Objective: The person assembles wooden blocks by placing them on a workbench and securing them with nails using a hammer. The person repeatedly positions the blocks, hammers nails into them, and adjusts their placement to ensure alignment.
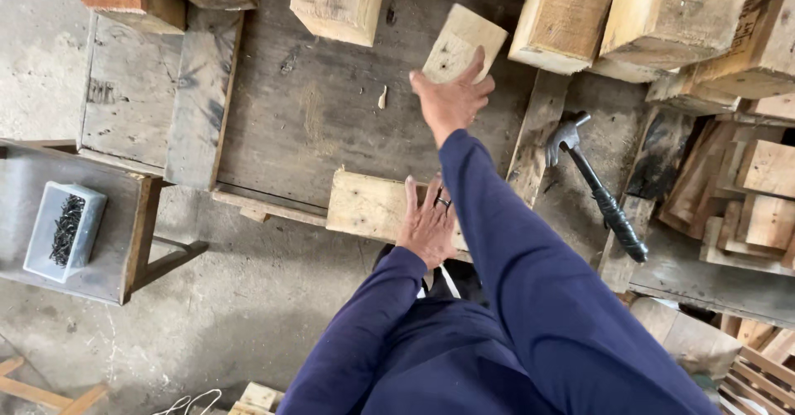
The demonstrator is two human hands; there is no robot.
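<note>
The right hand (451, 98) covers the lower end of a pale wooden block (462, 44) on the dark worktop (331, 108), fingers closing around it, though the grip underneath is hidden. The left hand (428, 226) lies flat and open on a nearer, knotty wooden block (371, 206) at the worktop's edge, its right end hidden behind the sleeve. A claw hammer (596, 187) lies nearby.

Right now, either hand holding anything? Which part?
Right hand grips a small wood block by its near end. Left hand rests flat on another block, no grip.
</note>
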